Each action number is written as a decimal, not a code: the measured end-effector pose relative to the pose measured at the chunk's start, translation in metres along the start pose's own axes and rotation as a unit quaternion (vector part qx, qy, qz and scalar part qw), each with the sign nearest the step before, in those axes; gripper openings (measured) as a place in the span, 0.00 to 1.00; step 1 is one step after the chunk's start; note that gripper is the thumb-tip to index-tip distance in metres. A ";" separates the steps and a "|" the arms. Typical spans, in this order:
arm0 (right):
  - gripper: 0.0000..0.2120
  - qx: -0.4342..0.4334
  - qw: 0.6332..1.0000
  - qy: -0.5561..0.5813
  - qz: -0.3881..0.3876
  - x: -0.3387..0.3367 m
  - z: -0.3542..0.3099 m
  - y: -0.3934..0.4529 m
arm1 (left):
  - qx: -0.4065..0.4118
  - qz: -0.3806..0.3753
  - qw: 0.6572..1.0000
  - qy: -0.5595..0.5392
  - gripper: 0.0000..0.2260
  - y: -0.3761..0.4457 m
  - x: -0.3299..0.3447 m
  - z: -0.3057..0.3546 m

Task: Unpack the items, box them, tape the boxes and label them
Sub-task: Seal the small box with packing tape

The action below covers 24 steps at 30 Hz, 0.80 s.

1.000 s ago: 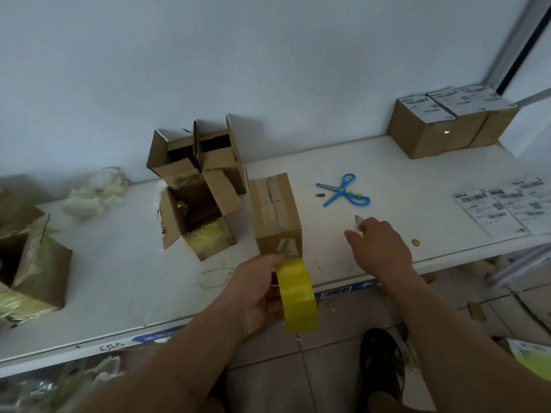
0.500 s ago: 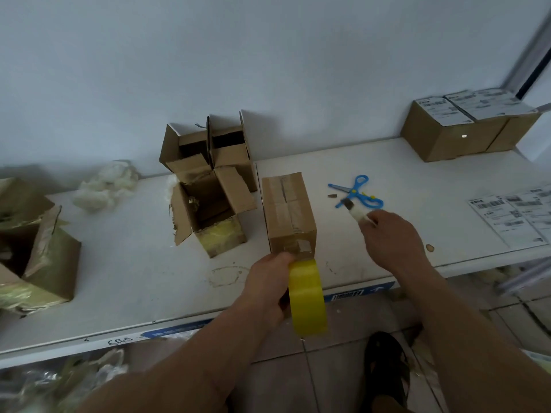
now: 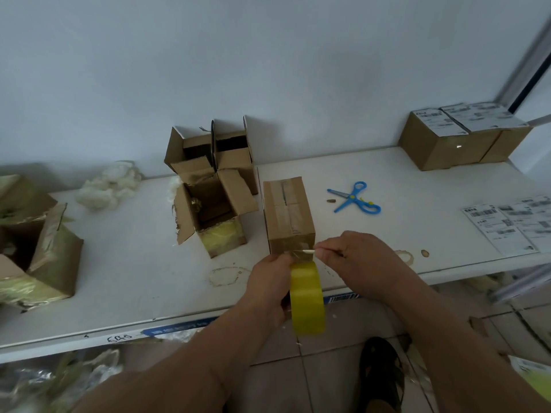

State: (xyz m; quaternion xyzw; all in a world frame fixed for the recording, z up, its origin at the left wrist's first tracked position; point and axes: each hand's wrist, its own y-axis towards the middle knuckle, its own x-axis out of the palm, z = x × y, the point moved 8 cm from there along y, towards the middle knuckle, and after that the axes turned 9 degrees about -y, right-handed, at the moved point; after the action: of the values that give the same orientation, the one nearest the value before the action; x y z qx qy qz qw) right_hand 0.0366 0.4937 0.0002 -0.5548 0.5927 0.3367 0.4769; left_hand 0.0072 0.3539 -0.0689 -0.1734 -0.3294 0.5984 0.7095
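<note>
White table (image 3: 134, 278) against a pale wall (image 3: 268, 70) — left hand (image 3: 269, 281) grips tape roll (image 3: 307, 299), right hand (image 3: 357, 260) pinches a small blade (image 3: 308, 251).

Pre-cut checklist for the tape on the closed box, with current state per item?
1. Left hand grips the yellow tape roll: ok.
2. Tape strip is stuck to the closed box and runs to the roll: ok.
3. Right hand holds a small cutter at the strip: ok.
4. Blade out and touching the tape: cannot tell.
5. Box sits flat on the table: ok.
6. Top seam fully covered: cannot tell.
</note>
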 end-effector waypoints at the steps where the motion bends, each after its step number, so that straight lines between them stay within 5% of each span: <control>1: 0.15 0.003 1.000 0.000 -0.001 0.001 0.001 0.001 | 0.000 0.001 1.000 0.000 0.05 0.001 0.000 0.000; 10: 0.18 0.039 0.995 -0.086 -0.030 0.007 0.016 0.007 | 0.007 -0.008 1.000 0.018 0.04 0.005 0.001 -0.001; 16: 0.16 0.123 0.991 -0.035 -0.050 0.007 0.070 0.013 | 0.012 -0.016 1.000 0.014 0.04 0.005 -0.002 0.002; 21: 0.21 0.184 0.979 -0.081 -0.007 0.026 0.094 0.024 | 0.019 -0.017 0.999 0.028 0.05 0.005 -0.004 0.001; 24: 0.23 0.125 0.986 -0.043 0.101 0.006 0.072 0.033 | 0.014 -0.017 0.999 0.030 0.06 0.007 -0.006 0.001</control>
State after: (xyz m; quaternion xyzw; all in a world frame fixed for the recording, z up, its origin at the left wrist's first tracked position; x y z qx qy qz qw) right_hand 0.0185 0.5639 -0.0326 -0.4135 0.6616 0.3302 0.5313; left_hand 0.0007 0.3494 -0.0745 -0.1755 -0.3026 0.5857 0.7312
